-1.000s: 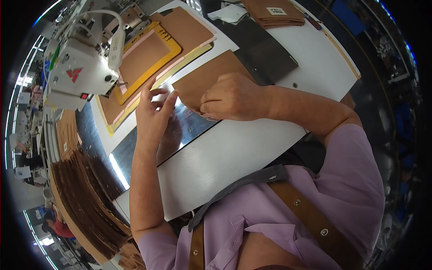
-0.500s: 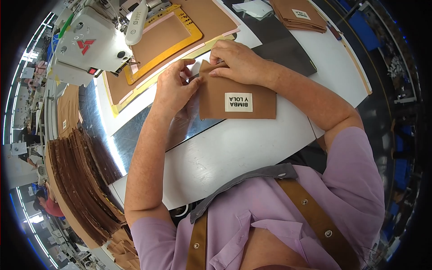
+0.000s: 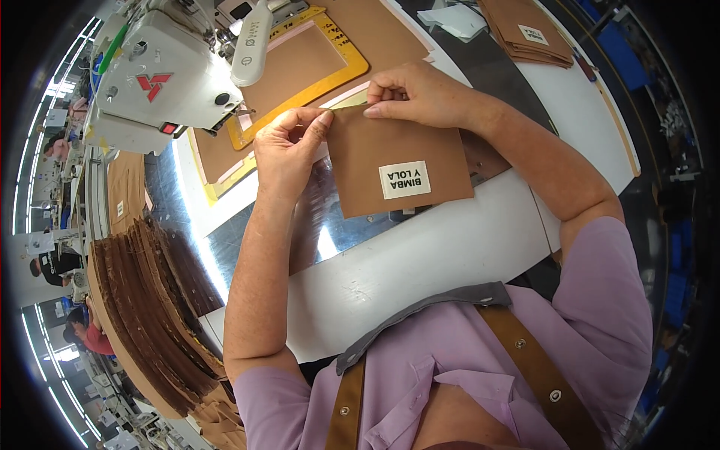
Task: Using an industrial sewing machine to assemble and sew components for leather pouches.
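A brown fabric panel (image 3: pixel 360 161) with a cream sewn label (image 3: pixel 405 180) hangs from both hands over the work surface. My left hand (image 3: pixel 289 146) pinches its far left corner between thumb and forefinger. Along the same far edge, my right hand (image 3: pixel 420 97) grips it with the thumb on top and the fingers curled behind. Just beyond the hands lies a yellow frame template (image 3: pixel 345 67) on a larger brown sheet (image 3: pixel 341 22). The white sewing machine head (image 3: pixel 161 82) stands to the left of the template, its needle area near the template's edge.
A stack of labelled brown panels (image 3: pixel 525 30) lies at the far right, beside white scraps (image 3: pixel 454 22). Several thick brown bundles (image 3: pixel 150 315) are piled at the left. The white table (image 3: pixel 420 247) has a shiny metal plate (image 3: pixel 247 232) set in it. People sit farther left.
The panel's far edge, folded and bunched before, is now drawn straight between my hands. The panel appears raised and slightly turned. The whole view has shifted a little.
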